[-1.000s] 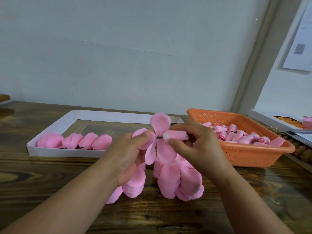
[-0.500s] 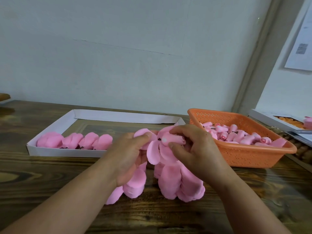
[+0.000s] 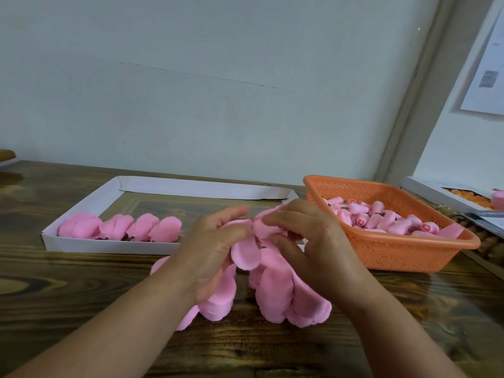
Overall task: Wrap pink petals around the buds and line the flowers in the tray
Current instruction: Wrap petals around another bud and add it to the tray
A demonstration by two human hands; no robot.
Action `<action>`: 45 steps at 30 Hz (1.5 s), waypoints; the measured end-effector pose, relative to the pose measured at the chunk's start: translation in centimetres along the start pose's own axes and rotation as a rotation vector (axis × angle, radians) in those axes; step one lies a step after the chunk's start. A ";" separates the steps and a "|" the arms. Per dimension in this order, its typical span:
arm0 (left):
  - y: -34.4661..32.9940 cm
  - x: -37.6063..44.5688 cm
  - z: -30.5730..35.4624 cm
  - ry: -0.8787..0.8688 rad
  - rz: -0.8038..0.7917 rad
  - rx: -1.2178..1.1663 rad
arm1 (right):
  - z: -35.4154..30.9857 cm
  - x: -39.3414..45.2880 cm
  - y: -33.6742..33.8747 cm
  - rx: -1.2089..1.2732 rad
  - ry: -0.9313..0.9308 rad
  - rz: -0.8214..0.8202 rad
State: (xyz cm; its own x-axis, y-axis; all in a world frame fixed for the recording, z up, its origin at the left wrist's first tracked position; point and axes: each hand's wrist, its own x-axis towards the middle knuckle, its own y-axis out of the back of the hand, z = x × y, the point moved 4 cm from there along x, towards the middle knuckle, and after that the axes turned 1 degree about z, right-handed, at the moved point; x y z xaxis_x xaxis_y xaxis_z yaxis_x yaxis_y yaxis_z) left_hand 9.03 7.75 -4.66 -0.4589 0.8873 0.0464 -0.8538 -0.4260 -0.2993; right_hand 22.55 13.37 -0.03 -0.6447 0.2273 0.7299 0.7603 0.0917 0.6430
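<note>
I judge this the wrapping step: my right hand (image 3: 313,241) pinches the soft pink fabric petals (image 3: 261,227) folded over a bud I can't see, above the dark wooden tabletop (image 3: 81,282); my left hand (image 3: 215,246) curls round the loose petals. Next calls for closing the wrap, then setting it beside the four finished pink flowers (image 3: 120,227) in the shallow white cardboard tray (image 3: 109,246)

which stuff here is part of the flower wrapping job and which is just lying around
In the job:
- left hand
- right hand
- flower being wrapped
- loose petals
- white tray
- orange basket of buds

Lying about:
- paper on wall
- box at right
</note>
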 end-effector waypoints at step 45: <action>0.3 -0.2 -1.7 0.084 0.208 -0.056 | -1.2 -0.3 -2.2 -0.193 -0.038 0.107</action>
State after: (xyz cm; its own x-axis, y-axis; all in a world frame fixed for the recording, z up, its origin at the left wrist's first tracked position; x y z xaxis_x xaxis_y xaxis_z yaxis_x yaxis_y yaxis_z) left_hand 9.26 7.72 -6.40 -0.5992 0.7943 -0.1005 -0.7271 -0.5924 -0.3469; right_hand 20.97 11.98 -1.42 -0.5548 0.2622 0.7896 0.7928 -0.1213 0.5973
